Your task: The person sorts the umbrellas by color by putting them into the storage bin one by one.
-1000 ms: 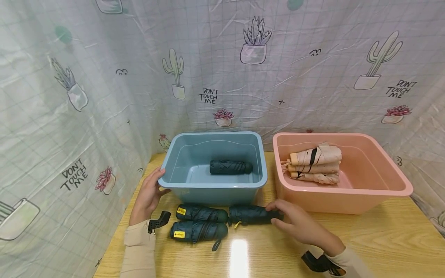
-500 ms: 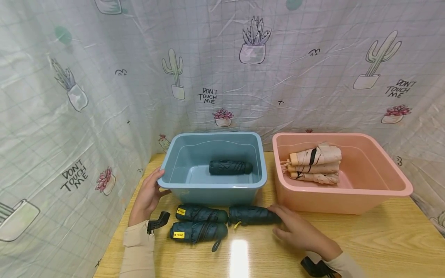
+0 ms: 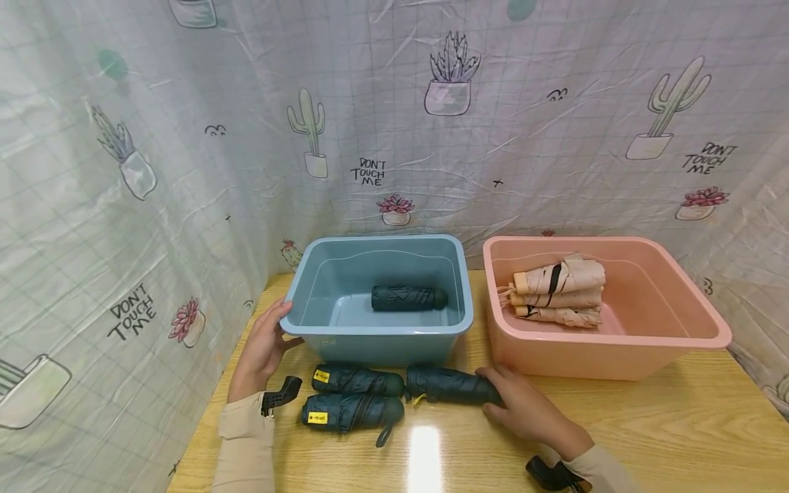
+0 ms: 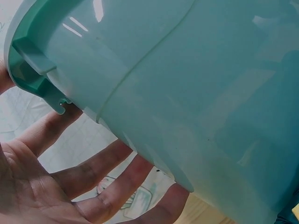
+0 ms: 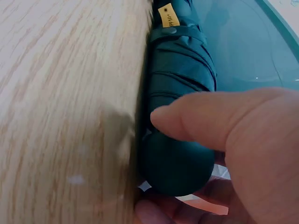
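Observation:
My right hand (image 3: pixel 527 407) grips the rounded right end of a dark green folded umbrella (image 3: pixel 450 385) on the table. In the right wrist view its thumb lies across the top of that umbrella (image 5: pixel 180 70), with fingertips at the far side of the knob. At the front left corner of a blue bin (image 3: pixel 382 346), my left hand (image 3: pixel 264 346) holds the rim; in the left wrist view several fingers touch the bin's outer wall (image 4: pixel 187 102). Two more folded umbrellas, the upper (image 3: pixel 357 378) and the lower (image 3: pixel 351 412), lie side by side with yellow tags.
Another dark umbrella (image 3: pixel 409 298) lies inside the blue bin. To the right stands a pink bin (image 3: pixel 616 356) with beige folded umbrellas (image 3: pixel 561 274) stacked at its left side. A printed curtain (image 3: pixel 394 123) hangs behind the wooden table (image 3: pixel 468 452).
My right hand has closed on the umbrella's end and shifted slightly toward me. That end has swung a little nearer, so the umbrella now lies at a slant. The left hand stays put.

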Tool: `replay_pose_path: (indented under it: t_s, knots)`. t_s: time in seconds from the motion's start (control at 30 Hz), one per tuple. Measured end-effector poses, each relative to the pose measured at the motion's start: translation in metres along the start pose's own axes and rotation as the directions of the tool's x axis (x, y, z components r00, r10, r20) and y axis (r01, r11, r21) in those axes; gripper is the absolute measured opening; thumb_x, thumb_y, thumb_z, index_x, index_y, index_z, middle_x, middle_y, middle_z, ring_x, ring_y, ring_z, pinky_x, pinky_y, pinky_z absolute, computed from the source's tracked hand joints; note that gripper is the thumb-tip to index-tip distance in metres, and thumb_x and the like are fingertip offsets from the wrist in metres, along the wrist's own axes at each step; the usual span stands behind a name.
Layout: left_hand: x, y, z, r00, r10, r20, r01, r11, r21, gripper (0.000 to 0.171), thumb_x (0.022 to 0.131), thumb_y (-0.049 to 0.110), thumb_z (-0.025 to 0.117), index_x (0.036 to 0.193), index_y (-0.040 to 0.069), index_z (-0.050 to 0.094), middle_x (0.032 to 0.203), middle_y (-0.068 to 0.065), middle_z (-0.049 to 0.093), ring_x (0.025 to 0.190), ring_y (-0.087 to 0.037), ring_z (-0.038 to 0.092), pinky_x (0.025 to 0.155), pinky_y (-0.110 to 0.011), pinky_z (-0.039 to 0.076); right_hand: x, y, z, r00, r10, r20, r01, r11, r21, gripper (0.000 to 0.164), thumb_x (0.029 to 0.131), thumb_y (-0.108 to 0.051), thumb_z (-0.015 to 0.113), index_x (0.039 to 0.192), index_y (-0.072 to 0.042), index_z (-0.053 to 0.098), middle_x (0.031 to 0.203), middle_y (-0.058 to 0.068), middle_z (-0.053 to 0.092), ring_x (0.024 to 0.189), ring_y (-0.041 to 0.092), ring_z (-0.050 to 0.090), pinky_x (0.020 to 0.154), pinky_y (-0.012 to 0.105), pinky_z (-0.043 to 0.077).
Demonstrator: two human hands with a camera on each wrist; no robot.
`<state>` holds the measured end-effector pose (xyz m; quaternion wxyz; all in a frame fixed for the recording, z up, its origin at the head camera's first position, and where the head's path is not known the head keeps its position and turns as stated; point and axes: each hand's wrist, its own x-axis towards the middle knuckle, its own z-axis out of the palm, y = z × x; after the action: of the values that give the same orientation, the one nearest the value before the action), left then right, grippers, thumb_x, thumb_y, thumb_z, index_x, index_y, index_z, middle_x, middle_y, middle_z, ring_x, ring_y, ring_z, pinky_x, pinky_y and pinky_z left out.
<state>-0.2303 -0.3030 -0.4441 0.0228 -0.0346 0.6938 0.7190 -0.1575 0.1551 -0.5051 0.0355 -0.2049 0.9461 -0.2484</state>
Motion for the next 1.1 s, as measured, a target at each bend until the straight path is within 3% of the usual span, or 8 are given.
replay_pose_path:
  t_s: [0.27, 0.4, 0.53, 0.77, 0.93, 1.1]
  knots:
    - [0.001, -0.001, -0.001, 1.0, 0.009, 0.01, -0.009, 1.0, -0.005, 0.061, 0.106, 0.045, 0.051, 0.155, 0.01, 0.042, 0.136, -0.001, 0.063, 0.134, -0.03, 0.049, 0.11, -0.077, 0.03, 0.001, 0.004, 0.002, 0.999, -0.034, -0.007, 0.034, 0.999, 0.006, 0.042, 0.082, -0.021, 0.084, 0.12, -0.014, 0.067, 0.11, -0.003, 0.064, 0.1, 0.015, 0.061, 0.088, 0.042, 0.053]
    - [0.001, 0.0, -0.001, 1.0, 0.011, 0.01, -0.011, 1.0, -0.007, 0.06, 0.107, 0.044, 0.051, 0.156, 0.011, 0.041, 0.126, 0.007, 0.066, 0.128, -0.023, 0.052, 0.11, -0.077, 0.029, 0.002, 0.004, -0.001, 0.999, -0.04, -0.001, 0.04, 0.996, 0.079, 0.039, 0.082, -0.023, 0.084, 0.116, -0.016, 0.068, 0.107, -0.006, 0.065, 0.096, 0.011, 0.059, 0.083, 0.034, 0.051]
    - [0.002, 0.0, 0.0, 1.0, 0.006, 0.005, -0.006, 1.0, -0.01, 0.06, 0.107, 0.043, 0.05, 0.157, 0.011, 0.041, 0.12, 0.013, 0.065, 0.122, -0.016, 0.053, 0.11, -0.078, 0.028, 0.002, 0.004, -0.005, 1.0, 0.002, 0.015, -0.004, 0.985, 0.171, 0.039, 0.081, -0.028, 0.084, 0.115, -0.015, 0.069, 0.107, -0.004, 0.069, 0.095, 0.011, 0.06, 0.08, 0.027, 0.049]
    - [0.002, -0.002, 0.0, 1.0, 0.0, -0.007, 0.0, 1.0, -0.017, 0.059, 0.107, 0.043, 0.051, 0.156, 0.012, 0.041, 0.141, -0.006, 0.058, 0.135, -0.031, 0.045, 0.11, -0.077, 0.03, 0.002, 0.0, -0.014, 0.999, 0.043, 0.033, -0.051, 0.956, 0.288, 0.04, 0.081, -0.03, 0.084, 0.113, -0.013, 0.069, 0.103, 0.0, 0.07, 0.086, 0.011, 0.057, 0.071, 0.022, 0.045]
    - [0.002, -0.003, 0.0, 1.0, -0.001, -0.009, 0.001, 1.0, -0.016, 0.059, 0.106, 0.043, 0.051, 0.155, 0.011, 0.042, 0.142, -0.008, 0.058, 0.137, -0.034, 0.044, 0.11, -0.077, 0.03, 0.002, -0.001, -0.015, 0.998, 0.055, -0.014, -0.046, 0.927, 0.373, 0.036, 0.08, -0.026, 0.085, 0.109, -0.012, 0.07, 0.098, 0.003, 0.068, 0.08, 0.01, 0.055, 0.067, 0.022, 0.044]
    - [0.002, -0.003, 0.0, 1.0, -0.001, -0.009, 0.001, 1.0, -0.019, 0.06, 0.106, 0.043, 0.052, 0.155, 0.01, 0.042, 0.135, -0.002, 0.062, 0.135, -0.032, 0.045, 0.11, -0.077, 0.03, 0.003, 0.0, -0.013, 0.994, 0.108, 0.0, -0.091, 0.842, 0.532, 0.035, 0.082, -0.019, 0.083, 0.11, -0.004, 0.068, 0.094, 0.009, 0.067, 0.073, 0.008, 0.06, 0.063, 0.023, 0.05]
